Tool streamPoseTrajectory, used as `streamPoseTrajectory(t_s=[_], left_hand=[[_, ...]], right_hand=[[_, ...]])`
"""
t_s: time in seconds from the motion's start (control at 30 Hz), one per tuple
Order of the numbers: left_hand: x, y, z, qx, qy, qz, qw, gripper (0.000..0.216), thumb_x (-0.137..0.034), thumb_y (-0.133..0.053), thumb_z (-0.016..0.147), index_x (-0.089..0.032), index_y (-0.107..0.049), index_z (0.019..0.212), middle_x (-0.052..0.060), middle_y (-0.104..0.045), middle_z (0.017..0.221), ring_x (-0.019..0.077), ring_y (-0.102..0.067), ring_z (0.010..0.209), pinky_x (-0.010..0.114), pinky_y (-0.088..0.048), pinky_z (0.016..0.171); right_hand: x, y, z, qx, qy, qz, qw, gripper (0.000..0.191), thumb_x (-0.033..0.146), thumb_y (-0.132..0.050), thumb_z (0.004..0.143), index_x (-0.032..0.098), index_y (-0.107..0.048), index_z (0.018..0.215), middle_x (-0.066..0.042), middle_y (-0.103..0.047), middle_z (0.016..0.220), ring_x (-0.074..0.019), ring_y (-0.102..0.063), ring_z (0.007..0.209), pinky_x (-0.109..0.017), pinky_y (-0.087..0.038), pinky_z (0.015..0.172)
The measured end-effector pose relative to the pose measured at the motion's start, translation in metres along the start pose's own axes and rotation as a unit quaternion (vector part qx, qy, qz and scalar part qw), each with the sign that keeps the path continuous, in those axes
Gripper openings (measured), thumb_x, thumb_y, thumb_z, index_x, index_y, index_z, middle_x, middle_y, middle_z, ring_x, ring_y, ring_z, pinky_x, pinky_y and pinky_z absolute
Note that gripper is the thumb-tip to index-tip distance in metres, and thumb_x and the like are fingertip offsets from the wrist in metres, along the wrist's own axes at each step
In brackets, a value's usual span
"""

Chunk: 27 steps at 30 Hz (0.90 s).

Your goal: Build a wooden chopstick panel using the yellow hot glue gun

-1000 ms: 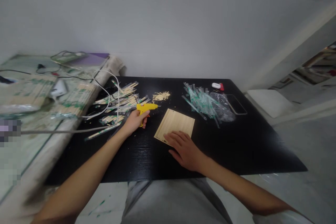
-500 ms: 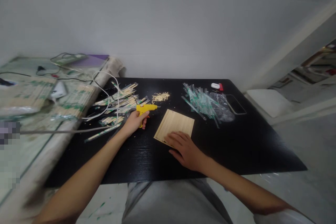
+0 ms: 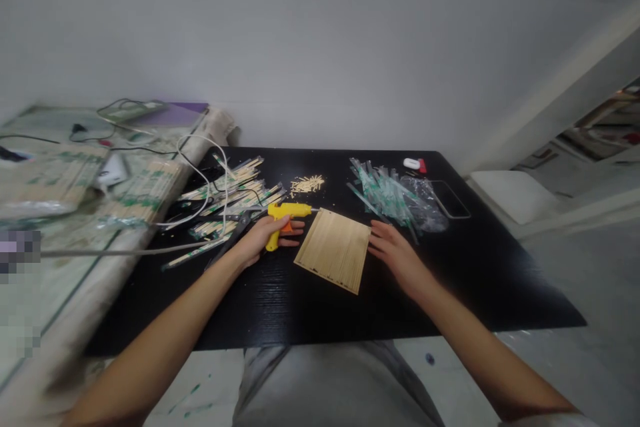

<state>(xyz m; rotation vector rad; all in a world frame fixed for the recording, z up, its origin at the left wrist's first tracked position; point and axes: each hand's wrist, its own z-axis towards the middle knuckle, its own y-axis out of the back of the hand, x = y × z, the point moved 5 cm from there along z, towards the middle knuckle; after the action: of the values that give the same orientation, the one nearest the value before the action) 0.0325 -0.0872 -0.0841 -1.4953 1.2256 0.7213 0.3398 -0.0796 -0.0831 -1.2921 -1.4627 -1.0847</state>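
A yellow hot glue gun with an orange trigger rests in my left hand, thumb over its body and the other fingers stretched out past the handle. Its metal nozzle points right, at the upper left corner of a flat panel of pale wooden sticks. Dark spots run along the panel's near edge. My right hand is at the panel's right edge, fingers apart and nothing gripped; whether the fingertips touch the edge I cannot tell.
Wrapped chopsticks and scissors lie on the left of the black table. Short stick pieces sit at the back. Torn wrappers, a phone and a white case are right. A white cable loops at left.
My right hand has lifted off the panel's face and moved to its right edge. The glue gun has shifted slightly right, and my left fingers have loosened and stretched out.
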Motion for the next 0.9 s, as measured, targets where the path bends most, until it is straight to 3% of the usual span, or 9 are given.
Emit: streamPoseTrajectory(t_s=[0.17,0.3,0.43,0.5,0.6,0.7,0.9], left_hand=[[0.005,-0.006,-0.002,0.011,0.034,-0.057,0.998,0.033,-0.036,-0.073,0.091,-0.008,-0.076,0.107,0.024,-0.074,0.124,0.036,-0.074,0.11,0.05,-0.062,0.093],[0.009,-0.002,0.0,0.008,0.048,-0.087,0.995,0.031,-0.033,-0.066,0.095,-0.01,-0.073,0.114,0.022,-0.075,0.121,0.0363,-0.073,0.112,0.051,-0.06,0.096],[0.012,-0.001,0.002,0.013,0.071,-0.103,0.992,0.035,-0.035,-0.059,0.098,-0.008,-0.072,0.117,0.024,-0.074,0.123,0.0353,-0.073,0.111,0.049,-0.059,0.098],[0.013,-0.003,0.002,0.02,0.085,-0.1,0.991,0.037,-0.037,-0.057,0.099,-0.007,-0.072,0.113,0.025,-0.074,0.121,0.0352,-0.073,0.109,0.048,-0.059,0.097],[0.007,0.002,0.003,-0.014,0.059,-0.111,0.992,0.03,-0.033,-0.056,0.099,-0.009,-0.073,0.106,0.021,-0.076,0.113,0.0326,-0.075,0.103,0.047,-0.061,0.091],[-0.002,0.011,0.003,-0.057,0.009,-0.132,0.99,0.027,-0.029,-0.055,0.099,-0.01,-0.073,0.096,0.016,-0.076,0.1,0.0266,-0.075,0.089,0.041,-0.064,0.082],[-0.006,0.014,0.004,-0.024,-0.012,-0.105,0.994,0.029,-0.039,-0.067,0.09,-0.011,-0.072,0.083,0.009,-0.07,0.078,0.0181,-0.068,0.065,0.029,-0.059,0.057]], right_hand=[[0.001,0.006,-0.008,-0.024,-0.104,0.165,0.98,0.032,0.03,-0.076,0.079,0.027,-0.069,0.11,-0.008,-0.075,0.115,-0.0277,-0.067,0.12,-0.047,-0.057,0.1],[-0.005,0.007,0.001,-0.035,-0.118,0.183,0.975,0.027,0.026,-0.079,0.076,0.024,-0.071,0.102,-0.007,-0.078,0.105,-0.0245,-0.072,0.106,-0.039,-0.059,0.092],[-0.009,-0.012,0.004,0.072,-0.108,0.113,0.985,0.033,0.031,-0.083,0.072,0.02,-0.075,0.103,-0.01,-0.079,0.106,-0.0249,-0.074,0.094,-0.038,-0.057,0.085],[-0.008,-0.021,0.003,0.108,-0.097,0.085,0.986,0.038,0.035,-0.087,0.069,0.018,-0.077,0.101,-0.011,-0.079,0.11,-0.0274,-0.074,0.096,-0.041,-0.056,0.089],[0.003,-0.021,0.001,0.101,-0.065,0.084,0.989,0.042,0.038,-0.091,0.064,0.018,-0.078,0.099,-0.01,-0.079,0.111,-0.0289,-0.073,0.103,-0.043,-0.053,0.099],[0.03,-0.005,0.002,0.069,-0.009,0.1,0.993,0.047,0.039,-0.093,0.063,0.02,-0.078,0.104,-0.008,-0.08,0.11,-0.0287,-0.073,0.104,-0.045,-0.051,0.103],[0.076,0.034,0.003,-0.014,0.079,0.106,0.991,0.043,0.041,-0.091,0.068,0.022,-0.077,0.104,-0.009,-0.078,0.115,-0.0303,-0.072,0.11,-0.051,-0.05,0.107]])
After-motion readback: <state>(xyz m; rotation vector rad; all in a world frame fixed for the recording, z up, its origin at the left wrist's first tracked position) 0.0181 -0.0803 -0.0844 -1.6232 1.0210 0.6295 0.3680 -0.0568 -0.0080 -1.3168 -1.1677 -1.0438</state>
